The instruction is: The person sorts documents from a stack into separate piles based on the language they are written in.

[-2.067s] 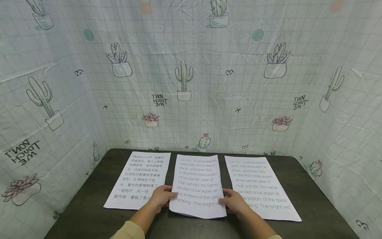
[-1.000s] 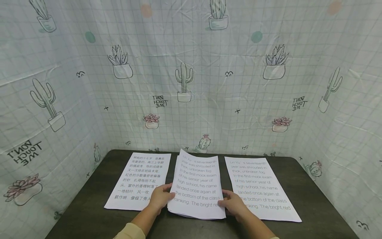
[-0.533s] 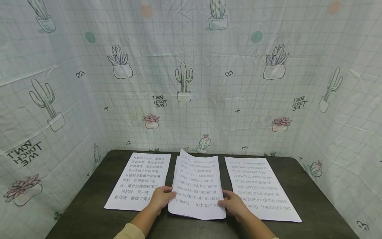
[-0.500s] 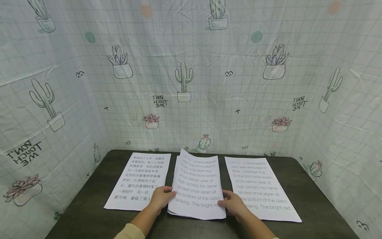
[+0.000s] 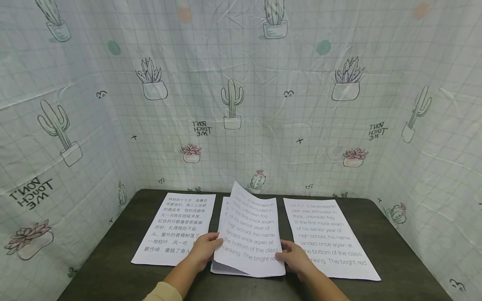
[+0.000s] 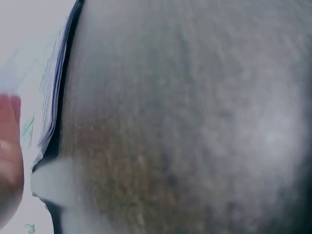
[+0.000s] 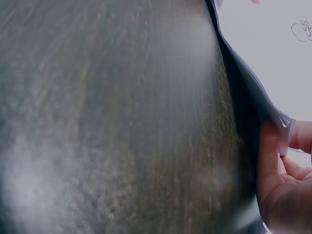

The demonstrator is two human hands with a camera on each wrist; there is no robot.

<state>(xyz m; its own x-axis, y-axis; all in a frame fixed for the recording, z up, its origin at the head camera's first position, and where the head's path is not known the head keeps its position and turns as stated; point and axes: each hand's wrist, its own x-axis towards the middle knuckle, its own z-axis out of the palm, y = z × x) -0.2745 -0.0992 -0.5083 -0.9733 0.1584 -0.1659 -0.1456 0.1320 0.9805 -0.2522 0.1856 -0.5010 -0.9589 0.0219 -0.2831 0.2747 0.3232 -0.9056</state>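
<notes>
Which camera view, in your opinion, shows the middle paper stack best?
The head view: the middle stack appears nearly whole there, its print readable and one corner raised. The right wrist view shows only its edge, pinched by the right hand; the left wrist view shows layered sheet edges, possibly this stack's.

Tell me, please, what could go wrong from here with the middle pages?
The top sheet, raised at the left, could crease between the left hand and the right hand. The right hand pinches the edge, so the pages underneath could slide out of line. The left hand overlaps the Chinese-text pages in the head view and might nudge them.
</notes>
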